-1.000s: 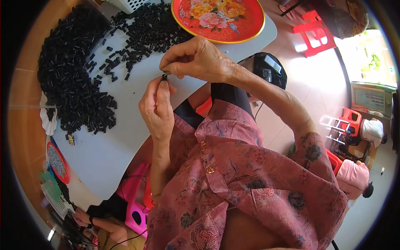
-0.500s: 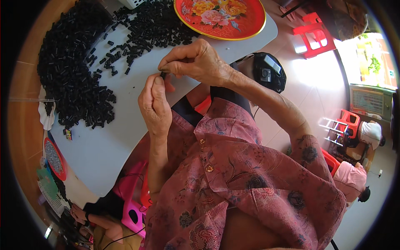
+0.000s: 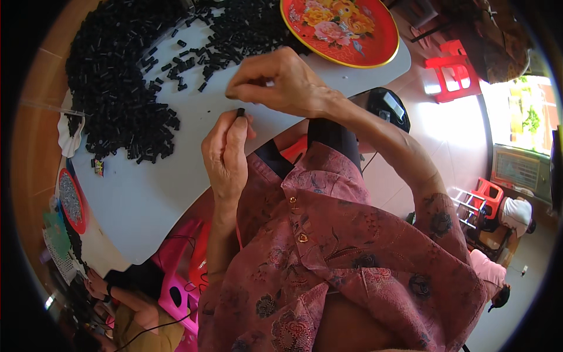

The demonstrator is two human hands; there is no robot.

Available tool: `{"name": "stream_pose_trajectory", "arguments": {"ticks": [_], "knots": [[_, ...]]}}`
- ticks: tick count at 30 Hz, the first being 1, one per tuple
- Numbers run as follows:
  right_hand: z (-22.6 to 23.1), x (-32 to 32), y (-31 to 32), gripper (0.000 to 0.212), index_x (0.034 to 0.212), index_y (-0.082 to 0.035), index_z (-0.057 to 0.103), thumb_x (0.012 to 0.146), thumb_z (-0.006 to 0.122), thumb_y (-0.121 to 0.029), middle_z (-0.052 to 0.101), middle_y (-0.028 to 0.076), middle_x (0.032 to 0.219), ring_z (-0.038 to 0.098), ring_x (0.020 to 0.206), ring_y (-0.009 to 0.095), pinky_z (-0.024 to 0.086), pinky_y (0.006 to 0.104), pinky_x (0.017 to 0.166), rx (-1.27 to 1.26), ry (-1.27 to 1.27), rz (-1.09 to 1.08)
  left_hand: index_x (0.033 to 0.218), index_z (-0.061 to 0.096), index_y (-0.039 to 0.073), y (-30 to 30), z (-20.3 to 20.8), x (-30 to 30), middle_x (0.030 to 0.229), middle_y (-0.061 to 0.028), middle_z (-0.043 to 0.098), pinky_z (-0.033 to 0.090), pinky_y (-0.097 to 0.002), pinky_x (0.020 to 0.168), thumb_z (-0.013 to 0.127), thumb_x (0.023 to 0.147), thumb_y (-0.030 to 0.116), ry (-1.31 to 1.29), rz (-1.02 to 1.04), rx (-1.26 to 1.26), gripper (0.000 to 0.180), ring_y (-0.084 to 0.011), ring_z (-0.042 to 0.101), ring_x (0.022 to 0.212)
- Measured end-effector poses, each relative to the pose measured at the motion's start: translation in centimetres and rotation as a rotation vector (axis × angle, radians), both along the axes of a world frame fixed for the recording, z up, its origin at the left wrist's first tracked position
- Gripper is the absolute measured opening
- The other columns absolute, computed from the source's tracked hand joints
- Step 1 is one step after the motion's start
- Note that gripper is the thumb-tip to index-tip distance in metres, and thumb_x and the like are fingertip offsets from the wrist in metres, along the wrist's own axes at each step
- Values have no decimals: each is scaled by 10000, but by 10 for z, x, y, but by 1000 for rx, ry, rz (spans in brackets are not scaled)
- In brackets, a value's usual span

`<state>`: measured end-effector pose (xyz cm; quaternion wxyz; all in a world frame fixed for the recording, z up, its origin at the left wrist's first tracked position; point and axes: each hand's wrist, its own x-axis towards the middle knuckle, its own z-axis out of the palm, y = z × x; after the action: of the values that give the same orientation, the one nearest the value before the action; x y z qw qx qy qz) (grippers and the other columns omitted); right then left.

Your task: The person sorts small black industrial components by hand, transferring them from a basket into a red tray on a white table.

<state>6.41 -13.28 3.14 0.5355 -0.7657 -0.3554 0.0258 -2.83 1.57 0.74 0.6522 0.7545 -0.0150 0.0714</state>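
Note:
Between the thumb and fingers of my left hand (image 3: pixel 227 155), a small black cylindrical piece (image 3: pixel 241 111) sticks up. Above it and a little apart is my right hand (image 3: pixel 281 85), its thumb and forefinger pinched together at the tips. Whatever those fingertips hold, if anything, is too small or hidden to make out. Both hands are over the near edge of a pale grey table (image 3: pixel 141 205). A big heap of similar black pieces (image 3: pixel 117 76) covers the table's far left, with loose ones scattered toward the middle.
A red flowered tray (image 3: pixel 378 53) with a yellow rim stands at the far right of the table. A red dish (image 3: pixel 80 224) of small silvery bits sits at left. Another person's arm (image 3: pixel 126 296) shows lower left. Red stools (image 3: pixel 451 73) stand on the floor at right.
My right hand has lifted off the black piece, which now shows in my left fingers. The whole view has shifted slightly, moving the table and tray to the right.

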Motion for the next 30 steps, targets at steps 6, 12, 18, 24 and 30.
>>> {"name": "stream_pose_trajectory", "arguments": {"ticks": [6, 12, 18, 24, 30], "knots": [[-6, 38, 47, 86, 820, -9, 631, 740, 643, -36, 593, 117, 811, 630, 711, 297, 512, 386, 616, -273, -481, 88, 873, 594, -37, -4, -1, -5, 669, -49, 547, 420, -271, 691, 475, 916, 162, -7, 43, 69, 236, -131, 501, 669], [-15, 44, 58, 108, 794, 10, 583, 738, 625, -72, 552, 123, 782, 623, 693, 323, 513, 407, 594, -581, -615, 154, 898, 581, -35, -4, -8, -1, 665, -57, 539, 406, -259, 585, 499, 912, 126, -73, 50, 62, 182, -120, 488, 616], [-19, 31, 7, 99, 792, 3, 634, 707, 626, -47, 619, 87, 664, 610, 607, 193, 497, 301, 579, -152, -178, -45, 887, 577, -28, -3, -9, 1, 666, -54, 547, 412, -248, 559, 513, 921, 119, -124, 49, 80, 164, -113, 501, 602], [-15, 6, -19, 172, 923, -2, 703, 841, 620, -129, 642, 32, 701, 591, 637, 68, 509, 213, 596, 282, 652, -101, 879, 580, -31, -12, 1, 14, 664, -39, 547, 402, -248, 587, 491, 931, 174, -22, 25, 60, 230, -104, 499, 631], [-18, -2, -22, 174, 967, -10, 679, 871, 624, -145, 637, 19, 717, 592, 661, 64, 504, 212, 613, 272, 656, -58, 1005, 606, -37, -22, 1, 21, 714, -53, 581, 411, -259, 606, 486, 931, 214, 11, 11, 152, 288, -118, 519, 652]]}}
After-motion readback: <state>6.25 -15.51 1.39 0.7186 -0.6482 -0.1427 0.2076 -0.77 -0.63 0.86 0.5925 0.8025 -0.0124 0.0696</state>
